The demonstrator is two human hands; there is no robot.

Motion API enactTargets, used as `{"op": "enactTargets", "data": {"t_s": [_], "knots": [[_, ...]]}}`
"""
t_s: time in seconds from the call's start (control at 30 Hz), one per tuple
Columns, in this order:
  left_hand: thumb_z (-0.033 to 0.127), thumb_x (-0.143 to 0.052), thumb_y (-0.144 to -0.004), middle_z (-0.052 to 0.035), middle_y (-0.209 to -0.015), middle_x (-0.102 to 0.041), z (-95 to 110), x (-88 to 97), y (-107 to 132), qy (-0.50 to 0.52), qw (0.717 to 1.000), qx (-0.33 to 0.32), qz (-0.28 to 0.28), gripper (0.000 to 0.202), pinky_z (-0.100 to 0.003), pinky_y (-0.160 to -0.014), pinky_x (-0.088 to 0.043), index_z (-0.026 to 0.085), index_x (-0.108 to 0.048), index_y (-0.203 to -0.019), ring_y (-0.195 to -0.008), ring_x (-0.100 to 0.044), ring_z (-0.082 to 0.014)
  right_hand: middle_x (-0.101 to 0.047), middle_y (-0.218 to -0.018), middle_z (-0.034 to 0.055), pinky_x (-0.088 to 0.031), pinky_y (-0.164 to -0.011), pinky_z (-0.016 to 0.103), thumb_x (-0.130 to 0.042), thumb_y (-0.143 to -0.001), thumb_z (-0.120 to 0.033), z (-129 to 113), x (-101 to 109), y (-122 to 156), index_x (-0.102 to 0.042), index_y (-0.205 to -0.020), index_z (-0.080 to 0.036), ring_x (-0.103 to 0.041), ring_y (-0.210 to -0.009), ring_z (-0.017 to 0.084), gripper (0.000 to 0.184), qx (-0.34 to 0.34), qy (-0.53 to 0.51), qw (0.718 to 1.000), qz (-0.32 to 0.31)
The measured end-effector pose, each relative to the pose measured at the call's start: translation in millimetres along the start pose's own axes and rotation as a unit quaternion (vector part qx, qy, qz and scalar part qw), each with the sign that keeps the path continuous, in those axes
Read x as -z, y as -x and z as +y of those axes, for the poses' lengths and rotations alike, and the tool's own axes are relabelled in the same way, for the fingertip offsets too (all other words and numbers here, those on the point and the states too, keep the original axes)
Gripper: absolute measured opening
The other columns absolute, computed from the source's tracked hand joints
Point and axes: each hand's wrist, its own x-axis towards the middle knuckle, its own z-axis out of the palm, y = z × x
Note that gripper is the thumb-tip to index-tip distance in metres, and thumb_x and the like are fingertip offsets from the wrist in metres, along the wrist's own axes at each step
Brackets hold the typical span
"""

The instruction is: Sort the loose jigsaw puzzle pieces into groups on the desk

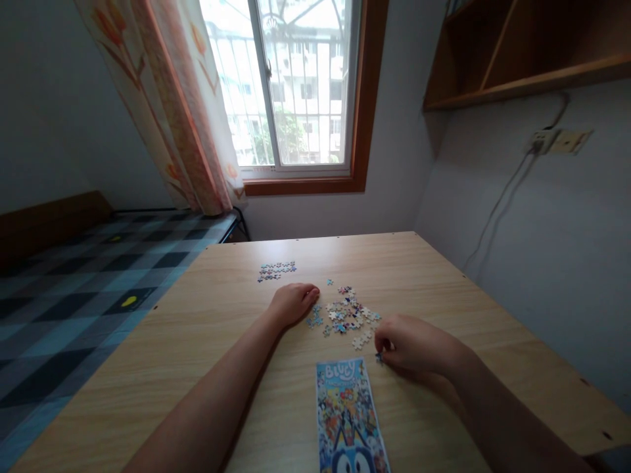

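Note:
Thumb and finger of my right hand (417, 345) are pinched on a small dark-blue puzzle piece (379, 358), low over the table just right of the picture sheet. My left hand (293, 303) rests on the table with its fingers curled together; whatever they hold, if anything, is hidden. Between both hands lies a loose heap of puzzle pieces (348, 314), some printed side up and some pale. A few bluish pieces (315, 317) lie beside my left fingers. Beyond my left hand, several pieces (277, 270) are set out in rows.
A colourful Bluey sheet (351, 420) lies in front of me on the wooden table (207, 315). A checked bed (98, 276) stands to the left, a window with a curtain (172, 105) at the back. A shelf (522, 85) and a cable (497, 207) are on the right wall.

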Motion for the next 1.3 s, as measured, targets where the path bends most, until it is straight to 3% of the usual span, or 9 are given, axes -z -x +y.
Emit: {"op": "enactTargets", "data": {"t_s": [0.33,0.57,0.63,0.73,0.83,0.9,1.03,1.13,1.3], "knots": [[0.045,-0.036,-0.096,-0.0043,-0.102,-0.073,-2.5,-1.4,0.0,0.007,1.0,-0.001,0.002,0.04,-0.028,-0.077,-0.044,0.029,-0.071,-0.104,-0.092,-0.064,-0.0202,-0.067,-0.078,0.0012,-0.03,-0.057,0.02,-0.06,-0.065,-0.018,3.2,-8.7,-2.2,-0.069,-0.079,-0.019,-0.053,-0.068,0.011,0.017,0.003,-0.02,1.0,0.012],[0.041,-0.037,-0.096,-0.0044,-0.1,-0.074,-7.0,-5.0,1.0,0.022,0.999,-0.022,0.01,0.038,-0.028,-0.08,-0.045,0.027,-0.072,-0.101,-0.092,-0.065,-0.0191,-0.06,-0.066,-0.0026,-0.032,-0.046,0.015,-0.064,-0.07,-0.025,10.7,3.1,-5.4,-0.065,-0.076,-0.016,-0.05,-0.055,0.007,0.011,0.029,-0.178,0.982,-0.052],[0.039,-0.038,-0.096,-0.0046,-0.1,-0.074,-6.8,-2.0,0.1,0.035,0.999,-0.037,0.013,0.037,-0.028,-0.082,-0.045,0.026,-0.072,-0.1,-0.092,-0.065,-0.0187,-0.059,-0.064,-0.0025,-0.033,-0.044,0.015,-0.064,-0.074,-0.03,10.9,5.9,-9.0,-0.063,-0.079,-0.016,-0.049,-0.052,0.006,0.015,0.02,-0.239,0.971,-0.001],[0.037,-0.041,-0.095,-0.0047,-0.1,-0.074,-2.2,8.9,-2.6,0.068,0.996,-0.053,0.024,0.034,-0.027,-0.084,-0.045,0.024,-0.073,-0.1,-0.093,-0.065,-0.0182,-0.06,-0.062,-0.0015,-0.036,-0.043,0.015,-0.064,-0.078,-0.038,12.9,1.8,-19.7,-0.062,-0.081,-0.016,-0.05,-0.05,0.007,0.022,0.007,-0.298,0.947,0.122],[0.036,-0.044,-0.093,-0.0032,-0.092,-0.075,12.6,25.6,-4.3,0.101,0.993,-0.055,0.022,0.033,-0.027,-0.077,-0.045,0.023,-0.073,-0.099,-0.082,-0.065,-0.0166,-0.064,-0.069,0.0011,-0.041,-0.048,0.017,-0.065,-0.079,-0.042,15.7,-8.9,-32.6,-0.063,-0.084,-0.016,-0.055,-0.055,0.008,0.027,0.022,-0.317,0.925,0.211],[0.039,-0.047,-0.091,-0.0024,-0.084,-0.074,28.6,35.8,-3.0,0.119,0.991,-0.052,-0.009,0.032,-0.026,-0.07,-0.045,0.023,-0.074,-0.098,-0.073,-0.062,-0.0152,-0.066,-0.074,0.0027,-0.044,-0.054,0.019,-0.065,-0.08,-0.044,15.6,-16.1,-39.6,-0.065,-0.084,-0.016,-0.057,-0.06,0.01,0.028,0.032,-0.315,0.915,0.249],[0.037,-0.053,-0.087,-0.0005,-0.078,-0.072,64.6,42.3,4.8,0.178,0.979,-0.064,-0.075,0.027,-0.024,-0.062,-0.042,0.022,-0.075,-0.091,-0.066,-0.059,-0.0128,-0.068,-0.078,0.0041,-0.048,-0.058,0.022,-0.065,-0.079,-0.048,10.8,-26.7,-48.2,-0.067,-0.086,-0.016,-0.058,-0.063,0.011,0.033,0.033,-0.342,0.895,0.285],[0.034,-0.055,-0.084,-0.0007,-0.074,-0.07,83.3,36.7,9.9,0.206,0.973,-0.063,-0.08,0.024,-0.023,-0.059,-0.04,0.021,-0.075,-0.086,-0.066,-0.058,-0.0129,-0.068,-0.078,0.0044,-0.049,-0.057,0.023,-0.067,-0.077,-0.051,9.2,-31.7,-51.2,-0.066,-0.089,-0.016,-0.059,-0.061,0.012,0.037,0.029,-0.389,0.873,0.292],[0.031,-0.053,-0.083,-0.0004,-0.064,-0.066,82.7,29.3,6.8,0.196,0.978,-0.029,-0.071,0.026,-0.024,-0.055,-0.036,0.018,-0.074,-0.076,-0.059,-0.053,-0.0123,-0.069,-0.081,0.0056,-0.048,-0.059,0.024,-0.065,-0.079,-0.049,15.0,-31.6,-49.9,-0.069,-0.098,-0.016,-0.061,-0.064,0.013,0.038,0.025,-0.371,0.878,0.302]]}}
